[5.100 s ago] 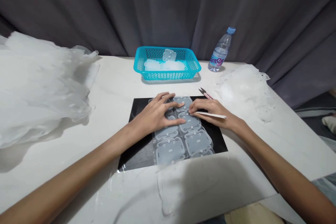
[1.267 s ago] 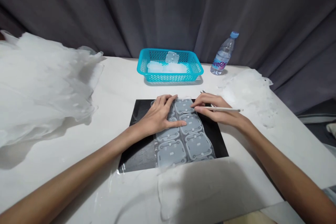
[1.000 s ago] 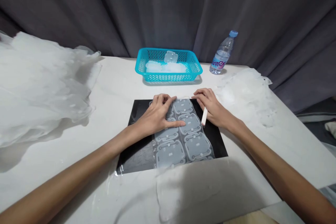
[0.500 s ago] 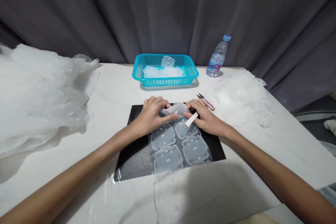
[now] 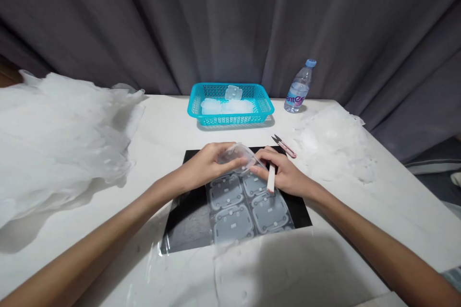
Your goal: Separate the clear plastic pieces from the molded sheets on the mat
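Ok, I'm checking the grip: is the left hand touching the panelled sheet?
Touching: the head view shows the left hand gripping the raised end of the panelled sheet.

The far end of the plastic sheet [image 5: 232, 223] has been lifted between the left hand [image 5: 205, 165] and right hand [image 5: 284, 170]. The white stick [image 5: 271, 178] has been turned toward the near side.

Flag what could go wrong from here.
1. The thin clear sheet is bent up at its far end by the left hand, so it might crease or tear.
2. The white stick in the right hand hangs over the sheet; its end could scrape it.
3. Snips lie close by, blades exposed: possible nick.
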`<state>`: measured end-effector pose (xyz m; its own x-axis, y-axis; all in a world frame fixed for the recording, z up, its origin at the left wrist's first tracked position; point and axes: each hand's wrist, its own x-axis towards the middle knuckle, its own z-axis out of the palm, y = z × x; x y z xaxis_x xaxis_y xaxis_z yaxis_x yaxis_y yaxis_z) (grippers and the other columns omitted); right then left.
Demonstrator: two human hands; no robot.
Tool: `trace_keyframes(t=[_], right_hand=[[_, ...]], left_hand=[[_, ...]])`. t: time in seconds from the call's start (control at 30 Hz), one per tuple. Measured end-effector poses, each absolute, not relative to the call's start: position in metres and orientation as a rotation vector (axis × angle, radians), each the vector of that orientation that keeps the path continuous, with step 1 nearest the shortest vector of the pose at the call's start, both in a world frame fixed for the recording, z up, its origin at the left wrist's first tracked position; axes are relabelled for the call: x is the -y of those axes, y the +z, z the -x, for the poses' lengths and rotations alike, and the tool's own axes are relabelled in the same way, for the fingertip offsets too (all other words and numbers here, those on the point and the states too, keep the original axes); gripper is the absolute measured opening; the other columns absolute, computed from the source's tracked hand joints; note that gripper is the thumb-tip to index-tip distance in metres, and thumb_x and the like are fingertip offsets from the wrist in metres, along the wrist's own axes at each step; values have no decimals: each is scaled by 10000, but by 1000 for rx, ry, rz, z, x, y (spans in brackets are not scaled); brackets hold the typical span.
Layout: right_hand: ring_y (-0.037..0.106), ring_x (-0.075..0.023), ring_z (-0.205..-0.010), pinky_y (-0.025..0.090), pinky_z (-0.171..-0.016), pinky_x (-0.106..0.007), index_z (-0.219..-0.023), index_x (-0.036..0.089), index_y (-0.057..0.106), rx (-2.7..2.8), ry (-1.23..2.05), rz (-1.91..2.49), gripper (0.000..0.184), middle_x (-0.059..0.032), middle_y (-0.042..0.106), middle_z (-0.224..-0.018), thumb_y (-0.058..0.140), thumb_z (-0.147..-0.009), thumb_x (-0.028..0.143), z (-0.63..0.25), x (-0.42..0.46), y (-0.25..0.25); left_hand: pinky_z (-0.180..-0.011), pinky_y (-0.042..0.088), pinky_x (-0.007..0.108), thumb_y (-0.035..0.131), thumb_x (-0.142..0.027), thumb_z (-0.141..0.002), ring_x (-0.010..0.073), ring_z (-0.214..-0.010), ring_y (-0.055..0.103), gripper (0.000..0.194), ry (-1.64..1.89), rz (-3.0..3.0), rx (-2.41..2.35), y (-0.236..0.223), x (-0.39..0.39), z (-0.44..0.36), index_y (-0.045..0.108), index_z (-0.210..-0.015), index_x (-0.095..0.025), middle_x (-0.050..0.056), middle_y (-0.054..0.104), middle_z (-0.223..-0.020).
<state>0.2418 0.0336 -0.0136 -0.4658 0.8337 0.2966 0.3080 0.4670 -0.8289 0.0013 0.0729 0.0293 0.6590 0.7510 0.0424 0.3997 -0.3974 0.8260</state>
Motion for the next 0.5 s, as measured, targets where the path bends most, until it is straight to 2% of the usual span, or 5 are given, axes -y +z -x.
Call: trace_keyframes(t=[0.13,0.37,0.5], right_hand=[[506,-211,-889,407,-842,-348,-965,231,647,2042,875,938,109,-28,615,-891,612,-1023,316,-242,-33,-15],[513,-222,-921,428,-873,-370,-1020,240,674,2183,720,937,88,-36,667,-945,595,-1037,273,-245,-32,-13],[530,-223,-885,436,-848,-373,-962,233,682,2138,627,988,107,-39,687,-909,588,-1011,225,-241,-32,-18]], left_hand=[[-604,385,251,704,-542,-920,137,-667,533,383,447,-2071,-922,28,-72,1,684,-914,-159,-15,622,-736],[-666,403,279,625,-505,-980,150,-729,535,340,441,-2005,-904,27,-69,-1,631,-923,-170,2,606,-833],[-674,417,276,637,-485,-969,150,-729,524,329,468,-1928,-866,31,-67,-6,619,-892,-165,0,591,-813]])
